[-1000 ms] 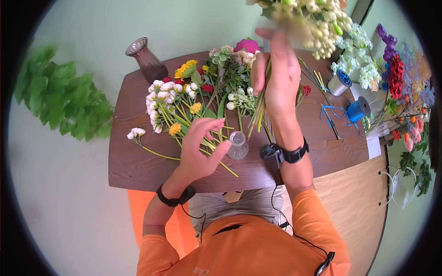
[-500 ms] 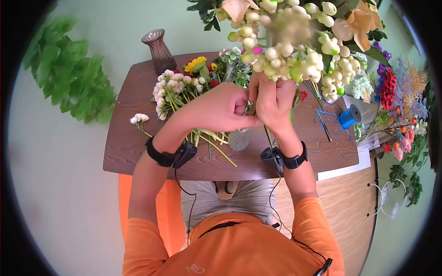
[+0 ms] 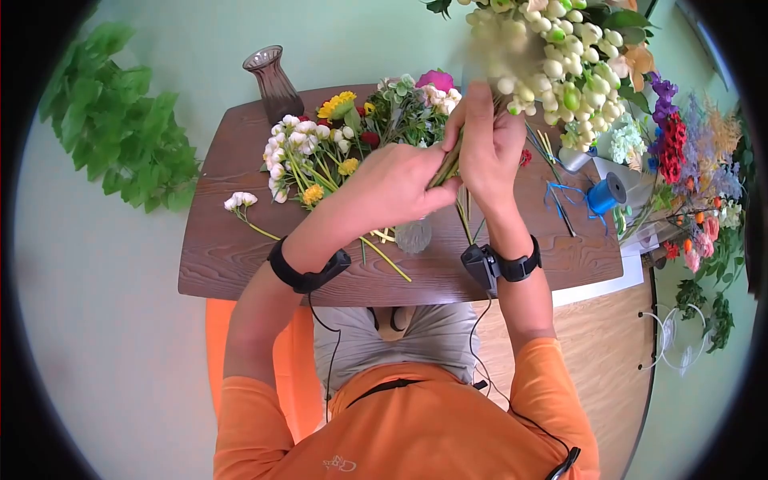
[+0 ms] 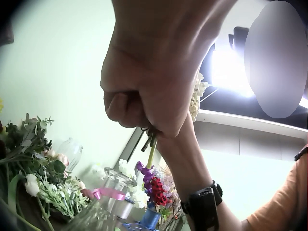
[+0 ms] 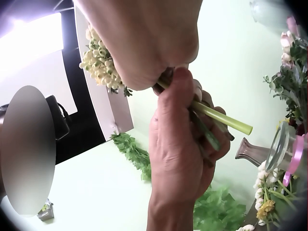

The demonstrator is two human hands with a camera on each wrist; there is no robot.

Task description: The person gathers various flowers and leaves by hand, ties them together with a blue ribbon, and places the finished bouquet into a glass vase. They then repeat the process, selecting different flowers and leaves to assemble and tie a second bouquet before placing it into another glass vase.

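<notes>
Held up over the table is a bouquet of cream berries (image 3: 572,88) with peach flowers and dark leaves. My right hand (image 3: 490,156) grips its stems just below the berries. Lower on the same bundle of stems (image 3: 450,164), my left hand (image 3: 396,186) closes its fingers round them. In the right wrist view, a cut green stem end (image 5: 226,119) sticks out past the left hand (image 5: 175,139). Below the hands stands a clear glass vase (image 3: 414,236), partly hidden by the left hand; a pink ribbon (image 4: 109,193) circles its neck in the left wrist view.
White flowers (image 3: 292,148), a yellow sunflower (image 3: 336,106) and greenery lie at the table's left and back. A smoky purple vase (image 3: 276,84) stands at the back left. Blue ribbon on a spool (image 3: 606,194) sits at the right, near more colourful flowers (image 3: 680,152).
My left hand has come up from beside the glass vase to the bouquet's stems. The bouquet came closer to the camera, then moved back up and right.
</notes>
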